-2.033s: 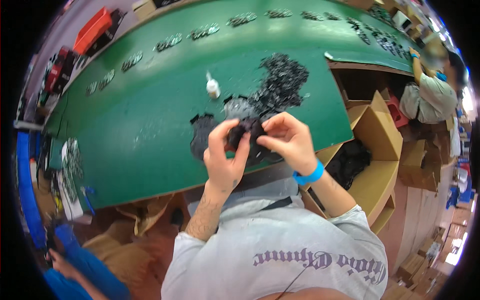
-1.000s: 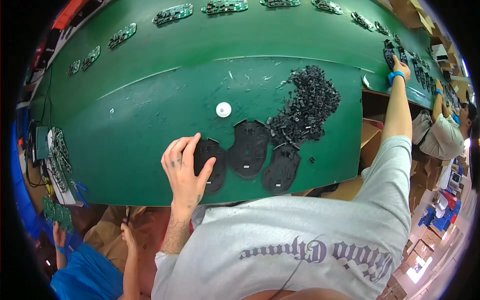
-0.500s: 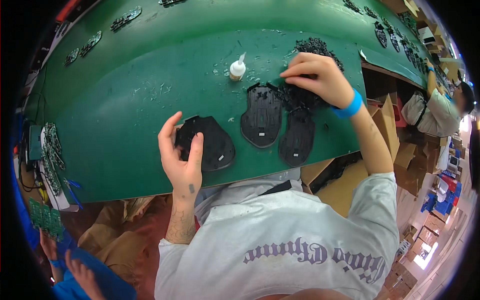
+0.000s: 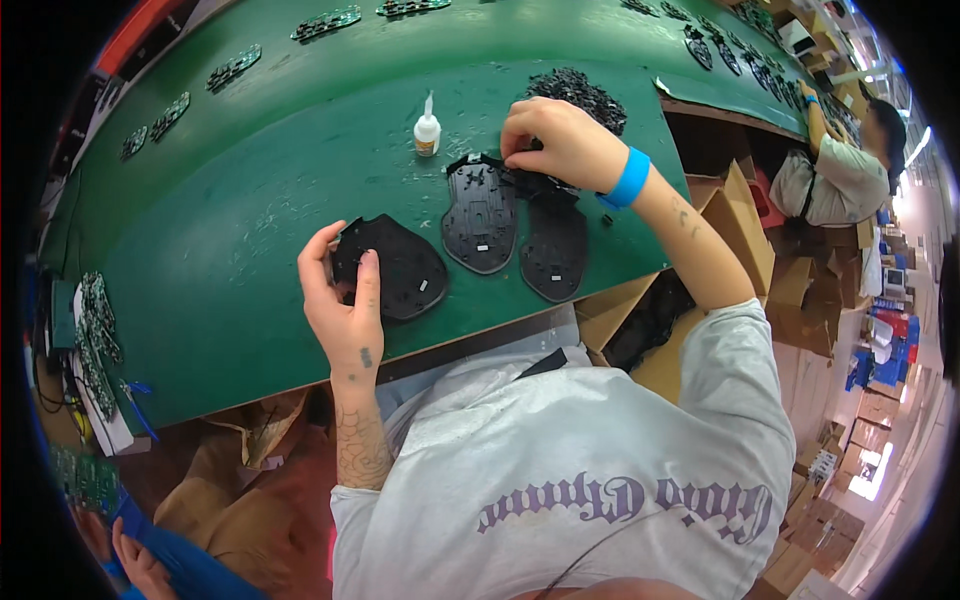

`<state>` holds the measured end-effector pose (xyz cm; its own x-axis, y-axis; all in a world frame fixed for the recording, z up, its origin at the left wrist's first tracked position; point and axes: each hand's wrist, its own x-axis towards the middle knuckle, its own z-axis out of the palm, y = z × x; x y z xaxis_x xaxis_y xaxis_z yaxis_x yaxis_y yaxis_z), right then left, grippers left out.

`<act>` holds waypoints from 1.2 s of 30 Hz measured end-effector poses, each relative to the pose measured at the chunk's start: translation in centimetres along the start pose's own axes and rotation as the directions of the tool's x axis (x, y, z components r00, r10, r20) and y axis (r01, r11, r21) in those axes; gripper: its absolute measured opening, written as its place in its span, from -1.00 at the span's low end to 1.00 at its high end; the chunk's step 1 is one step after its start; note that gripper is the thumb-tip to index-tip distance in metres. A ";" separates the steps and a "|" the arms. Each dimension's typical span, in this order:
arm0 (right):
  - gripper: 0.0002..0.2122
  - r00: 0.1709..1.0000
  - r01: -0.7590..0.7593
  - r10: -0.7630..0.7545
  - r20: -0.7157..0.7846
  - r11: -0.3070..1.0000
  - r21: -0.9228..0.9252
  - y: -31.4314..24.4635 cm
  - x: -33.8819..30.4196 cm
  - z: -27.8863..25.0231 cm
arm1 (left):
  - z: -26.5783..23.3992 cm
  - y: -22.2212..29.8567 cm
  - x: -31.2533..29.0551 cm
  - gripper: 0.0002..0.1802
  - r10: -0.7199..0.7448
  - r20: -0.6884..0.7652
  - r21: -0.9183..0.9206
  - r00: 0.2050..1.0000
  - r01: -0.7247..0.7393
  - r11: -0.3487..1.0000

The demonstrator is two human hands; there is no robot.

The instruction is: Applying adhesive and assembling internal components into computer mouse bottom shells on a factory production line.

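Since half a second ago, our right hand (image 4: 560, 140) has slid from the heap of small black parts (image 4: 580, 95) down to the top of the middle black shell (image 4: 480, 215), fingers pinched together on a small piece there. Our left hand (image 4: 345, 300) stays on the left shell (image 4: 395, 265), fingers spread flat, thumb curled round its near edge. A third shell (image 4: 555, 245) lies just beside the middle one on the green table (image 4: 220, 220). Behind them stands a little glue bottle (image 4: 427, 130).
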<state>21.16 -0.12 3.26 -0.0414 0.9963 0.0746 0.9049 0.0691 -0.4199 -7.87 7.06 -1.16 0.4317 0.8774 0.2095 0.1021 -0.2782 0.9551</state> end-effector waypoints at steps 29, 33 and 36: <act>-0.91 0.811 0.026 0.497 -0.310 0.499 0.866 -8.6 -5.6 4.1 | 6.0 1.8 -0.7 -0.53 0.450 0.071 -0.081 0.890 -0.444 0.892; -0.70 0.792 0.014 0.578 -0.197 0.305 0.952 -7.8 -6.1 3.8 | 6.6 2.6 -0.2 -0.54 0.372 0.123 -0.129 0.920 -0.357 0.925; -0.70 0.824 -0.063 0.565 -0.044 0.168 0.984 -6.8 -6.3 2.2 | 6.5 3.7 0.2 -0.53 0.277 0.224 -0.135 0.935 -0.251 0.958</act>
<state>14.39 -6.80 3.65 0.4953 0.8580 -0.1358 -0.2619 -0.0016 -0.9651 -1.63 3.66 1.03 0.6321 0.6557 0.4130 -0.1317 -0.4343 0.8911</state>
